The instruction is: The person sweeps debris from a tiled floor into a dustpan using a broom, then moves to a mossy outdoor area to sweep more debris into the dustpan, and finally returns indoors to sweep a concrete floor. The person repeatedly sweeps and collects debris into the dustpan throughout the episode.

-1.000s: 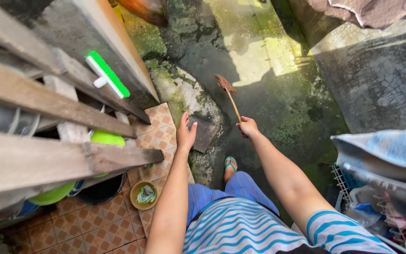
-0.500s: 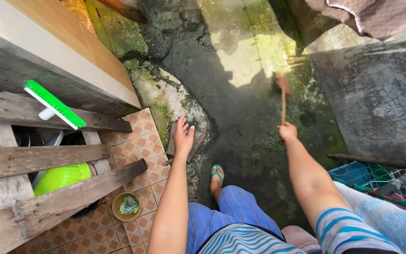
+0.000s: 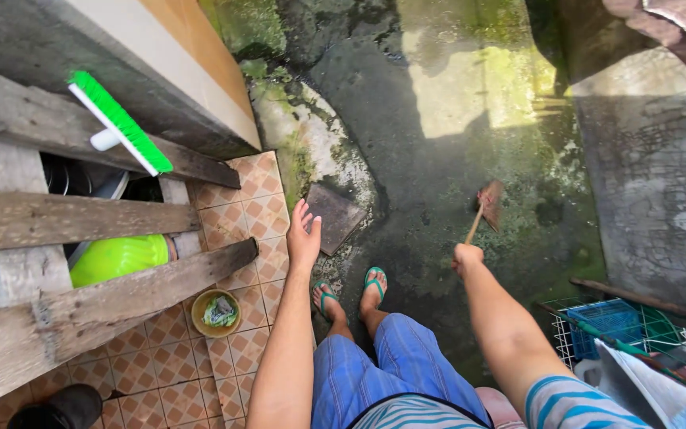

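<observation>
Our right hand [image 3: 467, 258] grips a thin stick broom [image 3: 483, 208], its brown bristle head on the mossy wet concrete floor [image 3: 438, 159]. Our left hand [image 3: 303, 238] hangs open above the patterned tiles [image 3: 256, 199]. A green scrub brush [image 3: 121, 125] lies on wooden planks [image 3: 65, 214].

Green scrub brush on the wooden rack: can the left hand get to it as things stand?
Probably yes. The left hand is open and empty, the green scrub brush lies exposed atop the wooden rack, with nothing between; likely needs a stretch.

A small brush [image 3: 482, 210] with a thin wooden stick and reddish-brown bristles. Its stick slants up from the gripping fingers [image 3: 462, 256]. The bristle head lies beyond them on the mossy wet floor [image 3: 438, 143].
</observation>
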